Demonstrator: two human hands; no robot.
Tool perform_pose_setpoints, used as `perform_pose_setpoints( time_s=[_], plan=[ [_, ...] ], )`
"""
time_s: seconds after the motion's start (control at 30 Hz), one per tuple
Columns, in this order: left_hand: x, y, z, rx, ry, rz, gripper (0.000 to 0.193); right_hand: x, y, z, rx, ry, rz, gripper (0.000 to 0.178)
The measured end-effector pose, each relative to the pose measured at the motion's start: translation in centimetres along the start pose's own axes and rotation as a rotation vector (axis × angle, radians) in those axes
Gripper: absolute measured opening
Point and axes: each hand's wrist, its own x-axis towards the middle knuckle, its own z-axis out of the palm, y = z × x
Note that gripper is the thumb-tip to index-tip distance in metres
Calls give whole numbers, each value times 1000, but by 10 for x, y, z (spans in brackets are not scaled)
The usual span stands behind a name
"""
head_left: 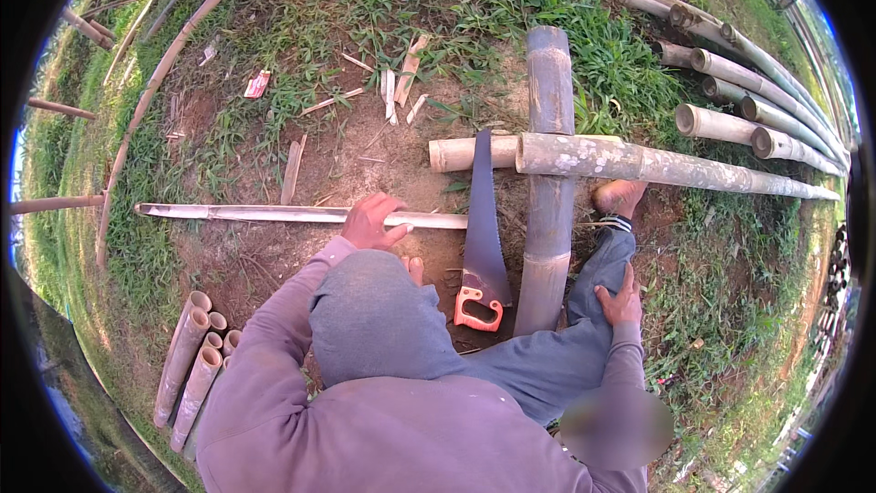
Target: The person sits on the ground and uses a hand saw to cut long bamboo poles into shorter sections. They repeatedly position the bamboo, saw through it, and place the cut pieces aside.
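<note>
Holding the bamboo strip (306, 215) in a closed grip, the left hand (372, 222) apparently steadies it; the right hand (622, 298), half-open and empty, likely braces against the leg (598, 267).

The one view looks from the person's head, through the left of two fisheyes, steeply down over the torso (392, 434) to the ground (342, 160). The torso fills the near, lower part; left hand (370, 222) and right hand (623, 298) lie farther off, mid-frame. Outlying poles (776, 96) bend toward the dark round rim.
</note>
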Motion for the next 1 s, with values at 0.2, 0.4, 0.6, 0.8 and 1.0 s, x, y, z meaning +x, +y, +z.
perform_pose_setpoints(
  time_s=[0.2,0.4,0.6,0.8,1.0],
  plan=[
    [188,142,1,321,-72,564,104,0,-25,-7,-114,-30,61,111],
    [265,248,74,569,-426,414,120,-13,-30,-13,-216,-65,133,111],
    [274,234,89,511,-379,324,101,-13,-25,-32,-186,-99,128,108],
    [216,208,-12,435,-456,290,97,-19,-12,-32,-60,-117,104,105],
    [104,83,-153,648,-152,253,90,60,31,4,786,247,65,93]
  ],
)
